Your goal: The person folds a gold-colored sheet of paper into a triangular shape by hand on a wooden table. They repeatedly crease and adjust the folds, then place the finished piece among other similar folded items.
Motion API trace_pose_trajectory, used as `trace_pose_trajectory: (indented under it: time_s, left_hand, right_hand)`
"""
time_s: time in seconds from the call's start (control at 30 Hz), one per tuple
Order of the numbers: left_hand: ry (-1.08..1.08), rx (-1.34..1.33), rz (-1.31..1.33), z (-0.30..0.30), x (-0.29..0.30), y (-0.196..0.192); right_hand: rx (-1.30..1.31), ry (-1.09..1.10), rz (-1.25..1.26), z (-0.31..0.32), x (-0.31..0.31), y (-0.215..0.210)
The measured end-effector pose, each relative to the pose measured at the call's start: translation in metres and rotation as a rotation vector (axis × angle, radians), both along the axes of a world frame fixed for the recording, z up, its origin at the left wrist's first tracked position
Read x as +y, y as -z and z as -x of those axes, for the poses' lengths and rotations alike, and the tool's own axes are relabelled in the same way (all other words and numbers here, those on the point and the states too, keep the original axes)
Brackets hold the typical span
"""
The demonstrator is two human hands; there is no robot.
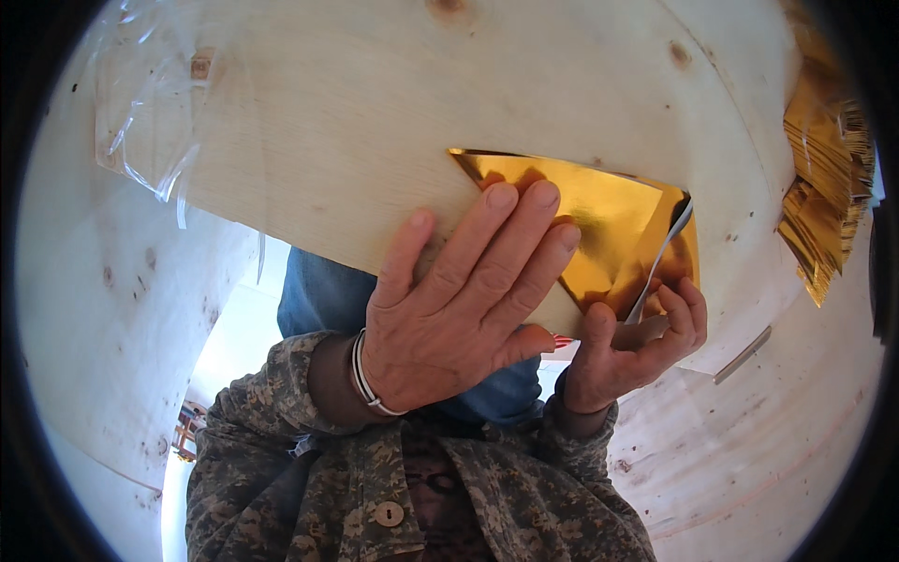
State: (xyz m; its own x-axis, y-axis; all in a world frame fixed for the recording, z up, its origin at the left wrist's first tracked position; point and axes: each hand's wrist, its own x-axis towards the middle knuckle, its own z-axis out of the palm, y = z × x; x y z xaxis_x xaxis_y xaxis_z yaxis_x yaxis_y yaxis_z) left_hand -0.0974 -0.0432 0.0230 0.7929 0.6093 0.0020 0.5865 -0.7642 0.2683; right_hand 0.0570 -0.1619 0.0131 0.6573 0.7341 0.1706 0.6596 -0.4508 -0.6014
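Note:
A sheet of shiny gold foil paper (613,215) lies on the pale wooden table (328,122), close to its near edge. Its right side is folded up, so a strip of the white back shows along the fold. My left hand (464,290) rests flat across the left part of the sheet, fingers stretched out and holding nothing. At the lower right corner, my right hand (641,351) pinches the turned-up edge between thumb and curled fingers. The part of the sheet beneath my left fingers is hidden.
A pile of folded gold foil pieces (819,183) sits at the far right of the table. Crumpled clear plastic (154,164) hangs over the left corner. A thin strip (743,355) lies at the right, near the table's edge. Blue cloth (318,290) shows below the table edge.

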Motion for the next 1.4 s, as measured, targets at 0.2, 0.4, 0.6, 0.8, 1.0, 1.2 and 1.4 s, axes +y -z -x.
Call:
trace_pose_trajectory:
  time_s: [0.2, 0.4, 0.6, 0.8, 1.0, 1.2, 1.4]
  left_hand:
    - [-0.012, 0.022, -0.007, -0.001, 0.001, -0.002]
    - [0.004, 0.044, -0.005, 0.0, 0.002, 0.001]
    - [0.013, -0.005, -0.049, 0.002, 0.006, 0.006]
    - [0.004, -0.06, -0.067, 0.011, 0.02, 0.012]
    - [0.026, -0.037, -0.061, 0.015, 0.02, 0.006]
    - [0.2, -0.104, -0.088, 0.01, -0.002, -0.004]
    - [0.022, -0.122, 0.06, 0.01, 0.008, 0.004]
  right_hand:
    - [-0.054, -0.012, 0.099, -0.001, -0.002, -0.006]
    - [-0.035, -0.04, 0.083, 0.0, 0.002, -0.008]
    - [-0.087, -0.022, 0.123, -0.001, 0.002, -0.008]
    - [-0.065, -0.014, 0.033, -0.001, 0.006, -0.002]
    - [-0.143, 0.018, 0.1, 0.0, 0.006, -0.005]
    - [-0.215, 0.034, 0.055, -0.001, 0.011, -0.003]
    - [-0.239, 0.046, 0.071, -0.002, 0.009, -0.003]
